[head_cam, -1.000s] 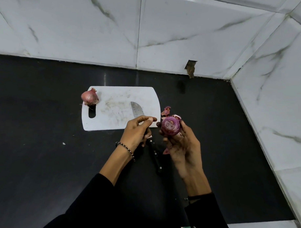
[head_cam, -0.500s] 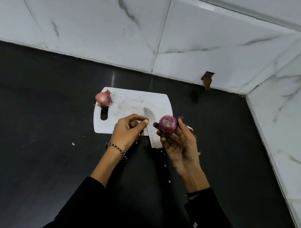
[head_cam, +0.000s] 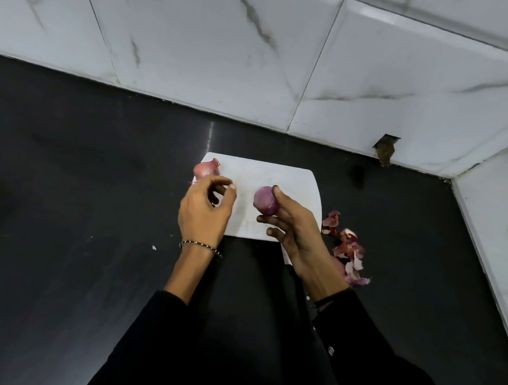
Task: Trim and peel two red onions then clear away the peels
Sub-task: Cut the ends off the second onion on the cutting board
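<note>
Head view: two red onions, peeled onion (head_cam: pixel 264 202) gripped by right hand (head_cam: pixel 297 237), unpeeled onion (head_cam: pixel 204 170) just beyond loosely curled, empty left hand (head_cam: pixel 203 216); one cutting board (head_cam: pixel 290 188) beneath; peels (head_cam: pixel 346 247) right of both.

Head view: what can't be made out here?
Head view only:
1. Unpeeled onion: lower half behind the left hand; contact unclear.
2. Peeled onion: underside covered by the right hand; whether it rests on the cutting board is unclear.
3. Pale sliver by the right wrist: mostly covered by that hand, possibly a blade.
4. Dark gap in the wall tile: too small to identify.
</note>
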